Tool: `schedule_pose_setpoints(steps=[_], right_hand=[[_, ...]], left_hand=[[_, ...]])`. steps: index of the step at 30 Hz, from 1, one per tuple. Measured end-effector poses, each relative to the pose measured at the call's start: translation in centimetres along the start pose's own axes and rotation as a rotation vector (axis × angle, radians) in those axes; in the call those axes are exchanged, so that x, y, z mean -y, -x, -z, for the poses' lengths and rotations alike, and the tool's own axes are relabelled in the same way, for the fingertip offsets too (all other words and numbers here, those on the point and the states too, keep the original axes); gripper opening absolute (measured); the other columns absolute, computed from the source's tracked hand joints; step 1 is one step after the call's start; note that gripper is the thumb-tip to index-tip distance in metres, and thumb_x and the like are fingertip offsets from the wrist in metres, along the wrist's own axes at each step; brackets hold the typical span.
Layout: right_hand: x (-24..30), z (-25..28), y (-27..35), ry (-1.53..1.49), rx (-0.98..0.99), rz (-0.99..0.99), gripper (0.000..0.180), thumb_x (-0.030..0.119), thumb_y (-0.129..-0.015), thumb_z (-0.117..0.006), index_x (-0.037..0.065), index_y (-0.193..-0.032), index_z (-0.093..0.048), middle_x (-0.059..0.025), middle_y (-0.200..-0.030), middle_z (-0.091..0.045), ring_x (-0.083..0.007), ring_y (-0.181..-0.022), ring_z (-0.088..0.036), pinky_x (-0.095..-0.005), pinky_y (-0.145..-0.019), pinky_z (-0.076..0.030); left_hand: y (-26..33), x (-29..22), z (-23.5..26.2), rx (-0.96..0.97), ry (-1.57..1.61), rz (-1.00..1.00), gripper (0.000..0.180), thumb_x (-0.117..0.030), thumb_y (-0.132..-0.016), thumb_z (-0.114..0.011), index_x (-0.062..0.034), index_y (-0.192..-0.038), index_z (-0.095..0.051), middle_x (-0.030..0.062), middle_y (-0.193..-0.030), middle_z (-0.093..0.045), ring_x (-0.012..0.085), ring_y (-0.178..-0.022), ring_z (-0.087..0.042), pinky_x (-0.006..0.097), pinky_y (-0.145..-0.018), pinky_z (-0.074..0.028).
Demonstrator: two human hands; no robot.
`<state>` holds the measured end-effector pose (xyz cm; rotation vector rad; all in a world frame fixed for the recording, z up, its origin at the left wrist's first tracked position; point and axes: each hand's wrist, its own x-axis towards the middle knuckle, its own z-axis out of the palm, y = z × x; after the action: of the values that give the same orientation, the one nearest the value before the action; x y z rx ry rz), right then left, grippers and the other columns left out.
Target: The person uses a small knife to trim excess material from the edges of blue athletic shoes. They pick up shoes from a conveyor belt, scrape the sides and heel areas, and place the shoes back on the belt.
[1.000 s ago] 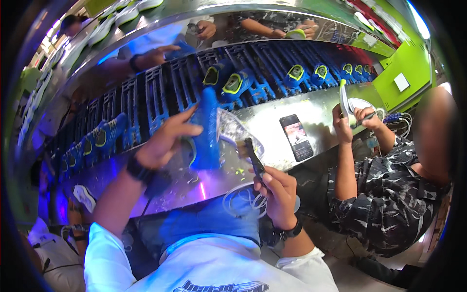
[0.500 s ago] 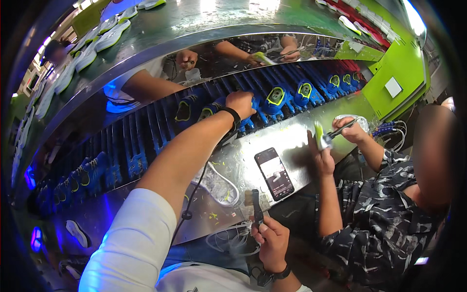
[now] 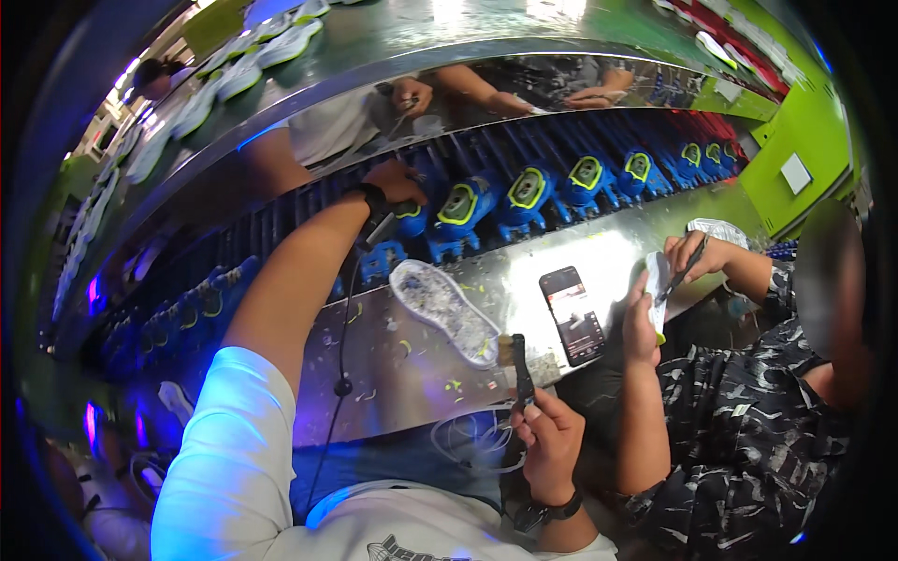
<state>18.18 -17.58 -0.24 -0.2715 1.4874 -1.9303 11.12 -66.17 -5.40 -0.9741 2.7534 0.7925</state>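
My left hand (image 3: 398, 182) reaches over the conveyor with its fingers closed about a blue shoe upper (image 3: 410, 209), whose yellow-green collar shows below the hand. To the right of it stands another blue shoe upper (image 3: 460, 204) on a blue holder. At the near side of the metal ledge, my right hand (image 3: 552, 435) grips a brush (image 3: 521, 365) by its dark handle, bristles pointing up. Between the two hands a white shoe sole (image 3: 444, 309) lies on the ledge, its inner face speckled grey.
A phone (image 3: 572, 316) with a lit screen lies on the metal ledge (image 3: 374, 393). At the right, a co-worker's hands (image 3: 645, 318) hold a white sole and a dark tool. More soles (image 3: 267, 51) line the upper shelf. A cable (image 3: 344, 385) hangs beside my left arm.
My left hand has moved left along the row of shoe uppers, and the view has shifted. My right hand still holds the brush. The co-worker's sole has turned.
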Motion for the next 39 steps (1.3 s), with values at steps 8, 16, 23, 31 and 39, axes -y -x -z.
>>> schedule_pose_setpoints(steps=[8,16,23,31,39], right_hand=[[-0.8,-4.0,2.0,0.103,0.139,0.003,0.027,0.007,-0.093,-0.064,-0.007,-0.116,-0.072,-0.0021,-0.079,-0.066,-0.0045,-0.065,-0.050,-0.0195,-0.058,-0.036],[-5.2,-10.8,4.4,0.369,0.360,-0.023,0.024,0.010,-0.096,-0.068,-0.006,-0.113,-0.072,0.0005,-0.078,-0.065,-0.0038,-0.069,-0.051,-0.0199,-0.059,-0.037],[-9.1,-16.7,6.4,0.605,0.486,-0.021,0.027,0.014,-0.095,-0.071,-0.005,-0.113,-0.072,0.0002,-0.077,-0.066,-0.0055,-0.069,-0.055,-0.0224,-0.061,-0.042],[-14.8,-18.6,7.0,0.649,0.581,-0.085,0.027,0.018,-0.097,-0.068,-0.004,-0.111,-0.074,-0.0023,-0.073,-0.066,-0.0077,-0.069,-0.058,-0.0247,-0.062,-0.045],[-17.6,-20.1,7.5,0.648,0.608,-0.112,0.028,0.019,-0.098,-0.068,-0.002,-0.114,-0.074,-0.0025,-0.072,-0.066,-0.0075,-0.066,-0.056,-0.0272,-0.059,-0.044]], left_hand=[[20.2,9.2,2.4,0.117,1.518,0.018,0.051,-0.027,-0.091,-0.073,-0.0026,-0.135,-0.061,0.0099,-0.118,-0.071,0.0234,-0.102,-0.071,0.041,-0.094,-0.057],[45.4,15.8,-1.9,-0.289,1.776,0.072,0.052,-0.029,-0.094,-0.072,-0.0053,-0.138,-0.057,0.0100,-0.126,-0.067,0.0216,-0.114,-0.066,0.042,-0.100,-0.054],[54.5,15.6,-5.2,-0.755,0.645,-0.076,0.073,-0.012,-0.070,-0.091,-0.0022,-0.134,-0.057,0.0111,-0.126,-0.066,0.0207,-0.114,-0.066,0.037,-0.102,-0.051],[57.5,15.7,-11.1,-0.869,0.340,-0.231,0.075,-0.004,-0.065,-0.084,-0.0044,-0.133,-0.053,0.0165,-0.131,-0.064,0.0370,-0.130,-0.059,0.053,-0.120,-0.033],[60.0,14.8,-14.9,-0.933,0.106,-0.187,0.065,-0.010,-0.075,-0.080,-0.0076,-0.132,-0.050,0.0169,-0.131,-0.063,0.0383,-0.128,-0.059,0.063,-0.118,-0.030]])
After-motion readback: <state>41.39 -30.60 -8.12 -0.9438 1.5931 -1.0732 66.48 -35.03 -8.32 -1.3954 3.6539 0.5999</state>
